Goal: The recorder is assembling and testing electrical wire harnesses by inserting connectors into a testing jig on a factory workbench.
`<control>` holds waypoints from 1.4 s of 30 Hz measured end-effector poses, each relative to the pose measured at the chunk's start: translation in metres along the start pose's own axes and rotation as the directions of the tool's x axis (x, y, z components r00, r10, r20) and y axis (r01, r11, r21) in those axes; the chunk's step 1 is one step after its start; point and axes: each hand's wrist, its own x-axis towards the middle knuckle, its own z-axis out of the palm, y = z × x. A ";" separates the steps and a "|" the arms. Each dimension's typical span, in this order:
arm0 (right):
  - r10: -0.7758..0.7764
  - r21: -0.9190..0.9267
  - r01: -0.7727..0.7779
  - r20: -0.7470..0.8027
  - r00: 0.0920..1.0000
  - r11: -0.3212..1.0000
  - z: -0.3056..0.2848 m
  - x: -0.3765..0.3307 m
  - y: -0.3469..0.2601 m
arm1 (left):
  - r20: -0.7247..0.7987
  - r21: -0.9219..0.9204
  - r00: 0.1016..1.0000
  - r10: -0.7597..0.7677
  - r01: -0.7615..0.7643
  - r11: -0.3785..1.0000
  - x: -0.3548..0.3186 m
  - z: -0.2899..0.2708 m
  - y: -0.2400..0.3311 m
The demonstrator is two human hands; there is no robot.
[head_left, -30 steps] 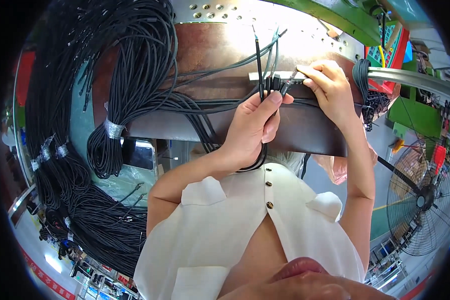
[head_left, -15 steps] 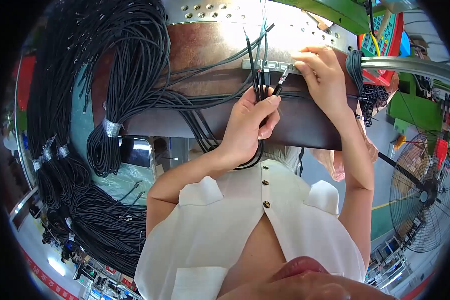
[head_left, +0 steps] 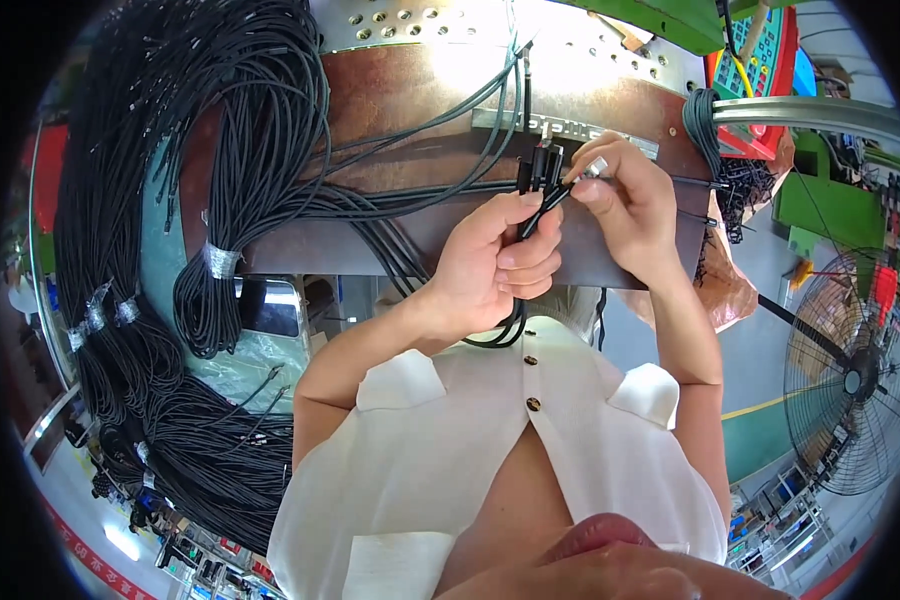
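My left hand is closed around several black cables. Their ends, some with metal tips, stick up beyond its thumb. Just to the right, my right hand pinches a small silver metal connector between thumb and fingers. This connector appears to sit on the end of one of the cables from my left hand. Behind both hands a narrow metal strip with slots lies on the brown tabletop. My right hand's fingers hide part of that strip.
Tied black cable bundles cover the table's left side, with more cables heaped below. A perforated metal plate runs along the back. At right are a curved metal rail, a red-framed button panel and a fan.
My right hand has come from the metal strip toward me and now pinches the silver connector. The cable ends in my left hand stand closer together, and its fingers have curled further.
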 end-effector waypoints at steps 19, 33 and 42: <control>-0.581 -0.305 0.621 0.219 0.784 0.722 -0.004 0.024 -0.001 | 0.419 -0.413 0.908 -0.017 0.207 0.887 -0.002 -0.014 -0.016; 0.109 0.017 -0.110 0.052 0.993 0.994 0.004 0.004 -0.013 | 0.159 -0.064 0.987 0.007 0.004 0.998 -0.003 -0.016 -0.005; -0.449 -0.689 0.368 0.069 0.891 0.625 -0.019 0.012 0.000 | -0.049 0.182 0.983 0.176 -0.164 0.969 -0.004 -0.009 0.001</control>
